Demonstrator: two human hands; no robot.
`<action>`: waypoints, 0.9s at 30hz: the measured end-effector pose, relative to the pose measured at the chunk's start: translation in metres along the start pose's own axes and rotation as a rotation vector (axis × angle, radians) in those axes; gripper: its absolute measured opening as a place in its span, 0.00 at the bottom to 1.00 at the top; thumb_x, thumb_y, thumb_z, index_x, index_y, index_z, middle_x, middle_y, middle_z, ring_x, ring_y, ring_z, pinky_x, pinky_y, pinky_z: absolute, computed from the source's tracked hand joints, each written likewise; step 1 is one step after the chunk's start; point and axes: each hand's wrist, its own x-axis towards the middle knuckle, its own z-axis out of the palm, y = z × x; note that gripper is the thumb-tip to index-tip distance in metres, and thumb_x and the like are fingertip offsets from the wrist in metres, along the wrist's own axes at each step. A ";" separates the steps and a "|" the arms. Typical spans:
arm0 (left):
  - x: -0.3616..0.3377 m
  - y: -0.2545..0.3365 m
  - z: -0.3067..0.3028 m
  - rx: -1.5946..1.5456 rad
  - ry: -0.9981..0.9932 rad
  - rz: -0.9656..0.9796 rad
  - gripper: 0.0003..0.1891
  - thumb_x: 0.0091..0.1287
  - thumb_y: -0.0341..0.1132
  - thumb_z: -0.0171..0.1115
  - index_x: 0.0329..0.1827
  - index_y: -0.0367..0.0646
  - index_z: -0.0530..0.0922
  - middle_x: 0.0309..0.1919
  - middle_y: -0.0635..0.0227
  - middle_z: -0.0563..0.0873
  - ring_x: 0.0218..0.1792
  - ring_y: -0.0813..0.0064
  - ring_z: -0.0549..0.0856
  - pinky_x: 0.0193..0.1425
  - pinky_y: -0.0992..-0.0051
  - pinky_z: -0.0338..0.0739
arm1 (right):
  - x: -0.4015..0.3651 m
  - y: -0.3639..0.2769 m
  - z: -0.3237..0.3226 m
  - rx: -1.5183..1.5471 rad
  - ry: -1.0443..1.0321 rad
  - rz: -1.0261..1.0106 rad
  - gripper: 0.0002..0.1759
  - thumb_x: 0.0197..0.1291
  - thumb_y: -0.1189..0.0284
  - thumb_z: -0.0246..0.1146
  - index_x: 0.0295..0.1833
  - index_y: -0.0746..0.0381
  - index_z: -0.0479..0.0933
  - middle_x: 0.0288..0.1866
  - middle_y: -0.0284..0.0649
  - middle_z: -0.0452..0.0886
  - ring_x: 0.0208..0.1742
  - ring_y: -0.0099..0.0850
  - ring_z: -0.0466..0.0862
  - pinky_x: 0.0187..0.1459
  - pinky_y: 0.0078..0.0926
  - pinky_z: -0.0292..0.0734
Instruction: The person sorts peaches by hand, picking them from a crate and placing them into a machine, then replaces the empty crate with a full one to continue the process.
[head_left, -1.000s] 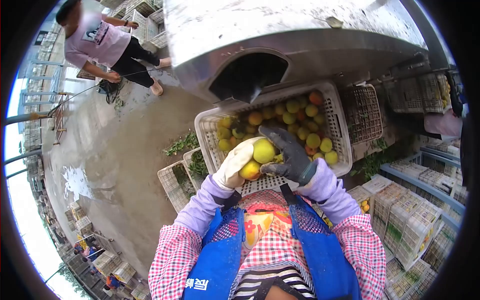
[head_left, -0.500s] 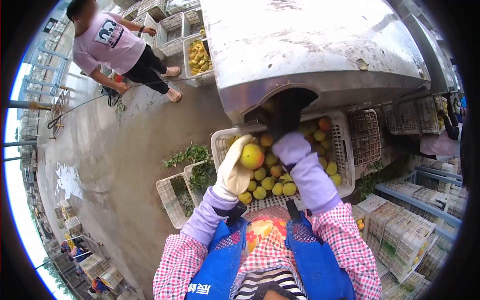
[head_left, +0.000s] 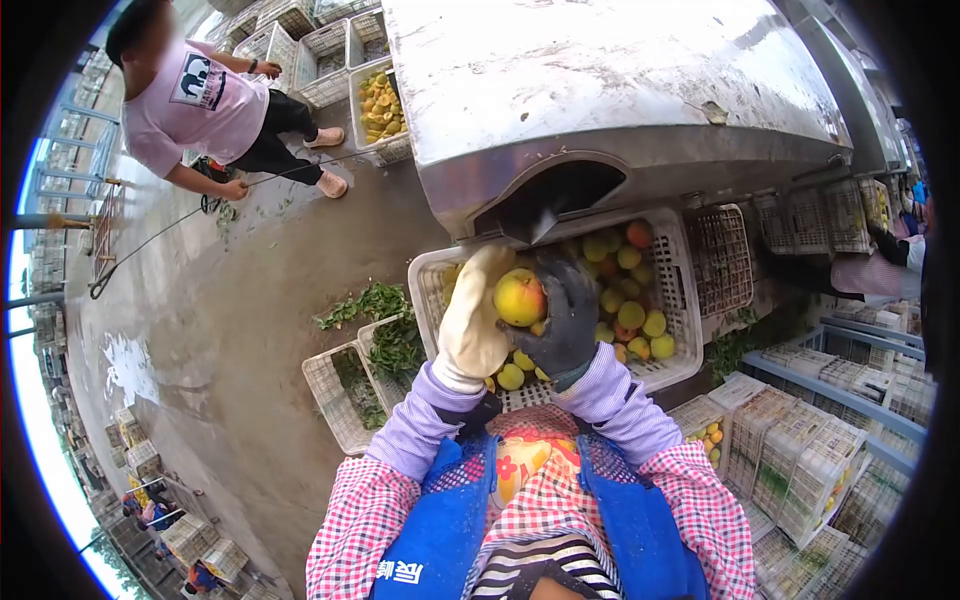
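Observation:
My left hand (head_left: 474, 315), in a cream-white glove, is closed round the left side of a yellow-red peach (head_left: 520, 297). From the other side my right hand (head_left: 562, 312), in a dark grey glove, curls against the same fruit, its thumb low in front. A pale pointed streak shows just above the right hand; I cannot make out what it is. Both hands are over a white plastic crate (head_left: 684, 300) holding many yellow-green and reddish peaches (head_left: 628, 315). Beyond it is the dark opening (head_left: 550, 200) of a metal machine (head_left: 620, 90).
Smaller crates with green leaves (head_left: 392, 345) stand at the left on the wet floor (head_left: 220, 330). A brown crate (head_left: 722, 262) adjoins at the right, near stacked crates (head_left: 795, 455). A person (head_left: 205, 105) holding a hose stands far left, near a crate of cut fruit (head_left: 380, 105).
My right hand has come back from the machine's opening to the peach in my left hand. The peach has shifted slightly right and up in view. The camera view has shifted a little.

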 end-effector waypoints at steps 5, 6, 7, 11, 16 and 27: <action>-0.003 0.021 0.011 -0.792 0.015 -0.529 0.28 0.82 0.42 0.52 0.78 0.33 0.66 0.72 0.51 0.76 0.72 0.60 0.76 0.80 0.58 0.67 | 0.002 0.005 -0.002 0.093 0.032 -0.023 0.49 0.49 0.42 0.75 0.70 0.63 0.74 0.73 0.49 0.74 0.71 0.53 0.73 0.70 0.54 0.66; -0.002 0.020 0.010 -0.788 -0.015 -0.496 0.29 0.82 0.43 0.52 0.78 0.33 0.66 0.72 0.53 0.76 0.73 0.61 0.75 0.80 0.59 0.66 | 0.005 0.002 -0.006 0.166 0.039 0.005 0.49 0.49 0.43 0.75 0.70 0.63 0.74 0.73 0.49 0.74 0.71 0.54 0.73 0.70 0.54 0.66; -0.001 0.017 0.009 -0.786 -0.046 -0.461 0.29 0.82 0.44 0.52 0.79 0.34 0.65 0.72 0.54 0.75 0.74 0.62 0.74 0.80 0.60 0.66 | 0.008 0.000 -0.009 0.237 0.045 0.031 0.48 0.49 0.44 0.76 0.70 0.63 0.74 0.73 0.49 0.73 0.71 0.54 0.73 0.70 0.54 0.67; 0.005 0.006 0.014 -0.662 0.013 -0.373 0.32 0.82 0.50 0.51 0.79 0.35 0.65 0.76 0.56 0.72 0.76 0.62 0.72 0.82 0.58 0.63 | 0.025 0.009 -0.002 0.132 0.058 0.006 0.47 0.50 0.45 0.76 0.68 0.65 0.74 0.72 0.51 0.74 0.70 0.55 0.74 0.70 0.56 0.68; -0.010 -0.012 -0.006 -0.603 0.170 -0.619 0.30 0.84 0.50 0.48 0.82 0.41 0.64 0.76 0.57 0.71 0.76 0.61 0.71 0.82 0.60 0.61 | 0.079 0.042 0.041 0.035 0.039 0.179 0.35 0.55 0.52 0.75 0.63 0.61 0.80 0.63 0.50 0.82 0.64 0.53 0.80 0.67 0.51 0.74; -0.062 -0.117 0.020 0.457 -0.290 -0.611 0.32 0.75 0.43 0.60 0.77 0.35 0.68 0.72 0.42 0.75 0.73 0.53 0.76 0.76 0.66 0.69 | 0.074 0.110 -0.048 0.300 -0.392 -0.066 0.29 0.61 0.65 0.71 0.69 0.54 0.79 0.63 0.55 0.82 0.63 0.51 0.83 0.64 0.44 0.78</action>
